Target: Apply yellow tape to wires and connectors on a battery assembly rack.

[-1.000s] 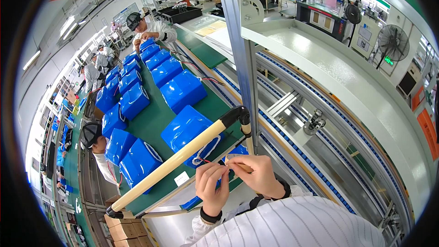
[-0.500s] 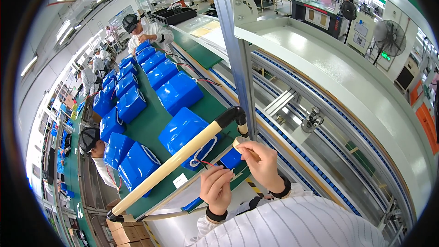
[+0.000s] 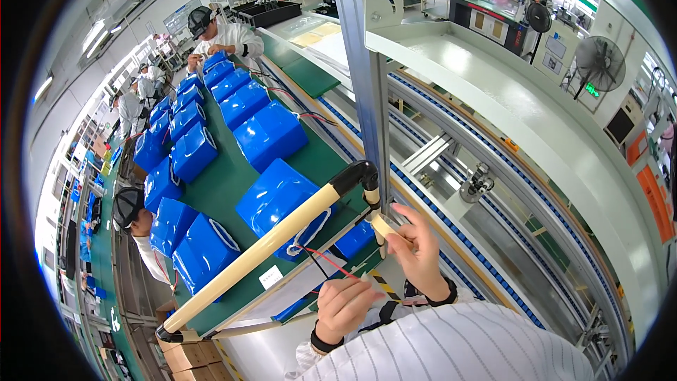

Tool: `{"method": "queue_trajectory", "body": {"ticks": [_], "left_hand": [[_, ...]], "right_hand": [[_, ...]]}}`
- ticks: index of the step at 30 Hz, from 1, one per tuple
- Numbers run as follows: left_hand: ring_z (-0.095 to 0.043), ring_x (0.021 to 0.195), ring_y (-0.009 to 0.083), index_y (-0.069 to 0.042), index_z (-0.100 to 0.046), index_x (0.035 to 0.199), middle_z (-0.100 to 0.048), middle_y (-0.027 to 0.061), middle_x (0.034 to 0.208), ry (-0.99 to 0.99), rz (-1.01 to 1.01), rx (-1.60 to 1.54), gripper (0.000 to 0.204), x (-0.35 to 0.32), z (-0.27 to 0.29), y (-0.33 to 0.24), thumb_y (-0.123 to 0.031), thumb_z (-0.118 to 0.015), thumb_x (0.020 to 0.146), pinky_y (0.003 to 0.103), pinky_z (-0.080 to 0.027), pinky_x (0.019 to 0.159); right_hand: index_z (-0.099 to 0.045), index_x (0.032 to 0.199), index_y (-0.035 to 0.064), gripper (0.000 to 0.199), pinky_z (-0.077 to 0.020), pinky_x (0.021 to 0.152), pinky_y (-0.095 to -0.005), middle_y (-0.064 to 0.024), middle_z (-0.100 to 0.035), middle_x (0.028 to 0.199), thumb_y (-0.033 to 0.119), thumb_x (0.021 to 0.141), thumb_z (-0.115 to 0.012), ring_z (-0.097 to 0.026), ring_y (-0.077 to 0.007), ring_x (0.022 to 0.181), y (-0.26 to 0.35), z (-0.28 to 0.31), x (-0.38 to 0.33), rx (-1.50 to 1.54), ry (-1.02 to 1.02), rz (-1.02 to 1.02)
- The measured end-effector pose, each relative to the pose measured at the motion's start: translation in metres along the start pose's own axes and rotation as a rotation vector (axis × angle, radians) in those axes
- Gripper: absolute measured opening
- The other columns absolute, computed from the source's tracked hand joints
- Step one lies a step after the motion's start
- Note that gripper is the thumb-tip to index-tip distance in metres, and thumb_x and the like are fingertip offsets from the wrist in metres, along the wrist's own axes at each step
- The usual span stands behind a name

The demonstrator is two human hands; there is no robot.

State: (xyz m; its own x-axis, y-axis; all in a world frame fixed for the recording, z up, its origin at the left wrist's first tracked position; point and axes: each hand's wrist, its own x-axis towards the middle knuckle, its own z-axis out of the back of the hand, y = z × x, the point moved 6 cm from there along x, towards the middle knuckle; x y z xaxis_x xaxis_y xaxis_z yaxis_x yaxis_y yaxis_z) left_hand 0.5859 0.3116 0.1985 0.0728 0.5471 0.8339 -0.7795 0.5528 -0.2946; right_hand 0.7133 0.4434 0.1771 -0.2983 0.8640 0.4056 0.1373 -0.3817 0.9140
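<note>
My left hand (image 3: 344, 308) is closed around the ends of a red and a black wire (image 3: 330, 265). The wires run up to the nearest blue wrapped pack (image 3: 281, 201) on the green belt. My right hand (image 3: 417, 248) is higher, beside the metal post (image 3: 368, 99). It grips a small tan roll (image 3: 384, 226), which looks like tape, just below the black elbow of the cream tube rail (image 3: 262, 252). The two hands are apart, and striped sleeves cover my forearms.
Several more blue packs (image 3: 192, 149) lie in rows along the green belt (image 3: 227, 182). One person in a cap (image 3: 132, 212) works across it, another (image 3: 220, 34) at its far end. Grey conveyor tracks (image 3: 493, 219) run on the right, with fans (image 3: 599, 63) beyond.
My right hand has lifted away from the wires and moved up to the right, to the post. My left hand has kept hold of the wires and shifted slightly right.
</note>
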Motion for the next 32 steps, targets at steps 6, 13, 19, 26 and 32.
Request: {"method": "queue_trajectory", "body": {"ticks": [6,13,19,26,32], "left_hand": [[-0.066,0.087,0.0264,0.001,-0.067,0.100,-0.069,0.0131,0.096,-0.076,0.499,-0.387,0.038,-0.046,0.010,0.025,-0.027,-0.082,0.080,0.036,-0.052,0.077],[-0.060,0.097,0.0193,-0.001,-0.053,0.118,-0.060,0.0115,0.107,-0.494,0.903,-0.436,0.044,-0.110,0.013,0.039,-0.007,-0.078,0.083,0.032,-0.049,0.086],[-0.060,0.077,0.0160,-0.005,-0.061,0.097,-0.063,0.0060,0.084,-0.368,1.020,-0.179,0.013,-0.114,0.030,0.038,-0.012,-0.065,0.087,0.028,-0.048,0.070],[-0.055,0.057,0.0086,-0.003,-0.064,0.091,-0.062,0.0026,0.074,-0.731,1.223,-0.354,0.026,-0.140,0.039,0.023,-0.018,-0.045,0.103,0.022,-0.043,0.052],[-0.056,0.059,0.0106,-0.008,-0.063,0.093,-0.060,0.0009,0.072,-0.760,1.201,-0.126,0.022,-0.152,0.052,0.016,-0.020,-0.047,0.102,0.024,-0.042,0.050]], "right_hand": [[-0.044,0.129,-0.0027,0.037,-0.0504,0.072,-0.0245,-0.0122,-0.064,0.097,0.005,0.097,-0.062,-0.065,-0.0125,0.082,0.028,-0.010,-0.046,0.460,0.099,0.203],[-0.043,0.128,-0.0015,0.035,-0.0497,0.088,-0.0289,-0.0124,-0.061,0.116,0.001,0.097,-0.060,-0.067,-0.0173,0.099,0.003,-0.063,-0.072,0.595,0.647,-0.140],[-0.050,0.122,0.0012,0.031,-0.0500,0.080,-0.0297,-0.0095,-0.064,0.110,0.006,0.096,-0.065,-0.065,-0.0168,0.098,-0.020,-0.096,-0.052,0.538,1.036,-0.081],[-0.064,0.118,-0.0005,0.029,-0.0536,0.085,-0.0392,-0.0205,-0.066,0.113,0.014,0.093,-0.065,-0.066,-0.0332,0.098,-0.019,-0.048,0.049,-0.692,0.295,0.315],[-0.060,0.133,0.0009,0.041,-0.0531,0.094,-0.0431,-0.0243,-0.060,0.131,0.024,0.099,-0.060,-0.061,-0.0395,0.113,-0.043,-0.058,0.067,-0.900,0.482,0.223]]}}
